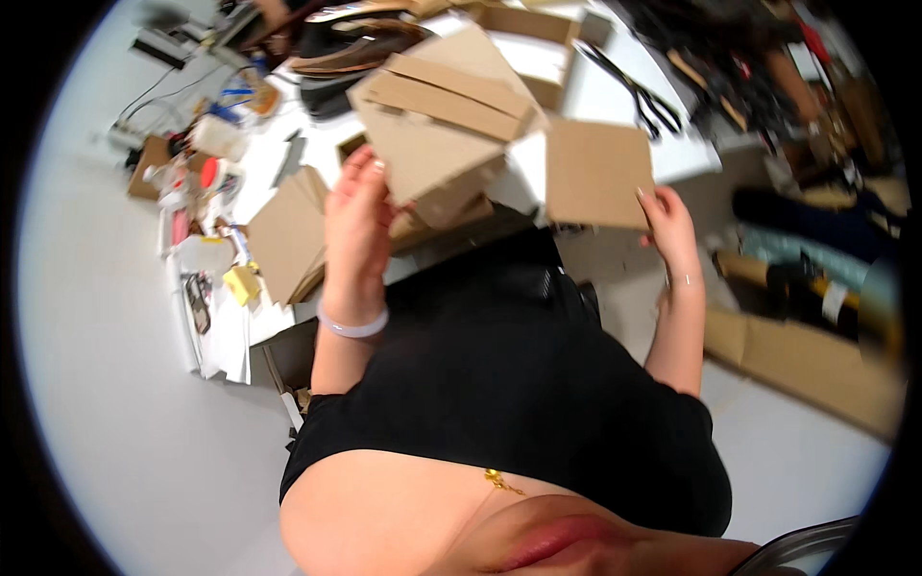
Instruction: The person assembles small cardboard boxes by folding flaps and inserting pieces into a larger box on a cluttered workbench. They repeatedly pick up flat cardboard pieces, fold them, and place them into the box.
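Observation:
My left hand (pixel 357 209) is closed at the near left edge of a large cardboard sheet (pixel 437 168), its fingers bent around that edge. Across the sheet's top lie cardboard strips (pixel 451 94). On the right, my right hand (pixel 669 228) pinches a smaller square piece of cardboard (pixel 597 175) by its lower right corner. This square is held up beside the larger sheet, in front of the table edge. Part of the left fingers is hidden behind the hand and sheet.
Black-handled scissors (pixel 636 91) lie on the white table (pixel 687 144). Stacked cardboard pieces (pixel 288 235) rest at the left, near a yellow sponge-like block (pixel 242 285) and several bottles. Dark brown material (pixel 355 53) is piled at the back. Rolls (pixel 816 250) stand at the right.

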Demonstrator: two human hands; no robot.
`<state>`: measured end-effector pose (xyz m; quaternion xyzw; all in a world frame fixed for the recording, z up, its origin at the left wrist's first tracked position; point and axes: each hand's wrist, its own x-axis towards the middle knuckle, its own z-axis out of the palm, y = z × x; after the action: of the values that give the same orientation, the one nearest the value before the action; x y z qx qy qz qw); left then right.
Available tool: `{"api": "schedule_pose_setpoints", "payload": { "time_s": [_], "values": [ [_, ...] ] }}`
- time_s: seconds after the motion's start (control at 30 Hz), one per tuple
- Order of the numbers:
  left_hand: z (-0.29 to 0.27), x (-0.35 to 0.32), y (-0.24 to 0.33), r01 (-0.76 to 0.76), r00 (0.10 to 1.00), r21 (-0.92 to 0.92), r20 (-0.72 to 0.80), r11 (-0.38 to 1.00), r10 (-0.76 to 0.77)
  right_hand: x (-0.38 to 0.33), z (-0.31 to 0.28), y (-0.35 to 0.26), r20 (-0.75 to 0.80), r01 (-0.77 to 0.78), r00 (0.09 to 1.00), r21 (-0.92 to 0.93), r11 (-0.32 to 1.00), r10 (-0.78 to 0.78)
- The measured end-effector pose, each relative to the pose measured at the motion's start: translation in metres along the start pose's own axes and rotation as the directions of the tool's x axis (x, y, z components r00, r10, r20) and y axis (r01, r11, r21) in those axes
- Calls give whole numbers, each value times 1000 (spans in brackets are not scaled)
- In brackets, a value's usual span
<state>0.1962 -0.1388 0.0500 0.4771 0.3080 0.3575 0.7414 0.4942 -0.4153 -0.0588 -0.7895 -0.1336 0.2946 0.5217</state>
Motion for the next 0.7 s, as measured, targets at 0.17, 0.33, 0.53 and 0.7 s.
{"api": "schedule_pose_setpoints", "payload": {
  "time_s": [0.17,0.33,0.53,0.7],
  "values": [
    [-15,5,-4,29,995,-17,99,999,-27,-9,17,-2,-98,60,993,22,998,-58],
    [-12,-9,12,30,998,-89,63,996,-24,-14,32,-6,-153,169,968,-182,969,-197],
    [-35,-11,12,41,997,-77,72,996,-36,-20,29,5,-203,206,924,-452,868,-325],
    [-48,-12,13,45,996,-81,75,996,-39,-20,21,14,-203,69,968,-351,934,-149]
  ]
}}
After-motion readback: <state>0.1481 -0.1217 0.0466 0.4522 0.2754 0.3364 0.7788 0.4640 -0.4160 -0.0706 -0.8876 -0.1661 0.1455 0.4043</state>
